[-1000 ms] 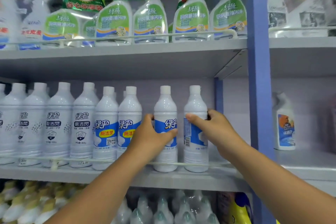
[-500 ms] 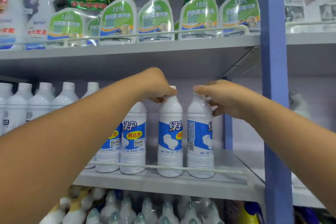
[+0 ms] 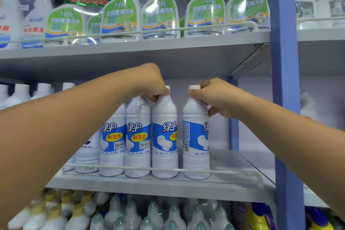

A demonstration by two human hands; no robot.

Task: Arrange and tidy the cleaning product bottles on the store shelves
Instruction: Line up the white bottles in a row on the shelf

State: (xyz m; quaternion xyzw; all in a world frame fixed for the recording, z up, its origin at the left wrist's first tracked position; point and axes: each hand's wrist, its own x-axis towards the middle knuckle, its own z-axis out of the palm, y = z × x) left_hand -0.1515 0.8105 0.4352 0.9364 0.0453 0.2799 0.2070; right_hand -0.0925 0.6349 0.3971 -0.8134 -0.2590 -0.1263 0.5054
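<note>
A row of white bottles with blue labels stands on the middle shelf [image 3: 168, 183] behind a white rail. My left hand [image 3: 149, 84] grips the cap of the second bottle from the right [image 3: 165, 136]. My right hand [image 3: 214, 99] pinches the cap and neck of the rightmost bottle [image 3: 196, 136], whose label is turned sideways with the barcode facing out. A small gap separates these two bottles. Two more blue-label bottles [image 3: 138, 136] stand close together to the left, and my left forearm hides much of the row beyond them.
Green-labelled spray bottles in twin packs [image 3: 160, 13] fill the upper shelf. A blue upright post [image 3: 285, 99] bounds the shelf on the right. Bottles with clear and yellow caps [image 3: 130, 214] sit on the shelf below. Bare shelf lies right of the rightmost bottle.
Both hands rose from the bottles' bodies to their caps. The second bottle now stands against its left neighbours, and the view has moved closer.
</note>
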